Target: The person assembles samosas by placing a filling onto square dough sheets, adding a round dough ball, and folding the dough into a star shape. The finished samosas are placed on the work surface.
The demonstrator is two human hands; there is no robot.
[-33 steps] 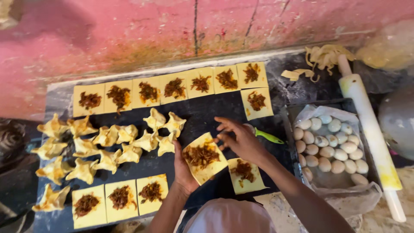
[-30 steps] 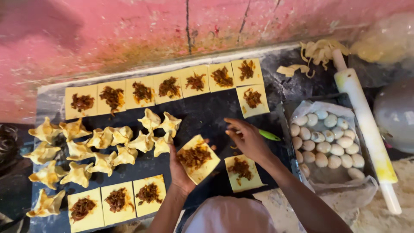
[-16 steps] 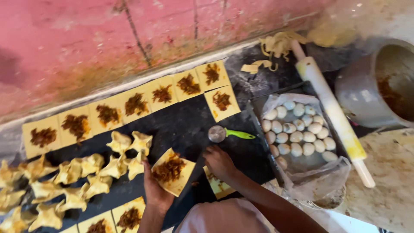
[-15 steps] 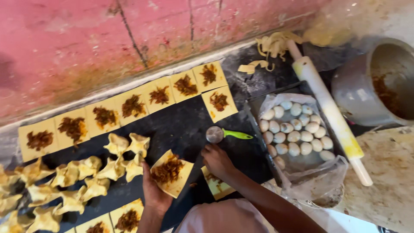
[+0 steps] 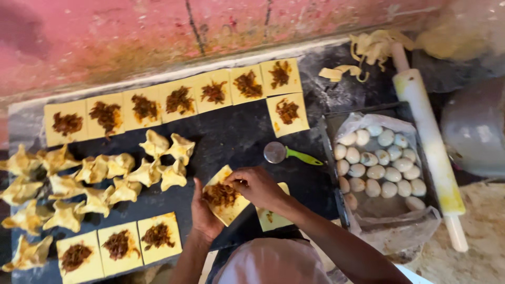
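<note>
**A:** What do I have in my hands right now?

**B:** My left hand [image 5: 204,213] lies palm up, cupped open under a square of yellow dough [image 5: 225,196] with a mound of dark brown filling [image 5: 220,194] on it. The square rests on my palm and fingers, near the middle of the dark work surface [image 5: 236,134], on its near side.

**A:** And the right hand?

**B:** My right hand [image 5: 259,186] comes over the square from the right, fingers curled in, their tips at the far right edge of the dough. I cannot tell whether they pinch the edge or only touch it.

**A:** What lies around it?

**B:** Under my right wrist there is another filled square [image 5: 272,218], partly hidden. Just beyond my hands lies a round pastry cutter with a green handle [image 5: 289,153]. Along the far edge runs a row of filled squares [image 5: 179,100], with one more square [image 5: 288,113] set nearer at its right end. To the left sits a cluster of folded, pinched parcels [image 5: 105,176], and at the near left three more open squares [image 5: 118,245].

**A:** And on the right?

**B:** A dark tray lined with clear plastic [image 5: 368,208] holds peeled boiled eggs [image 5: 381,163]. Just right of it lies a long rolling pin [image 5: 428,142], pointing far to near. Dough trimmings [image 5: 368,50] are heaped at its far end, and a grey metal pot [image 5: 476,129] stands at the right edge
</note>
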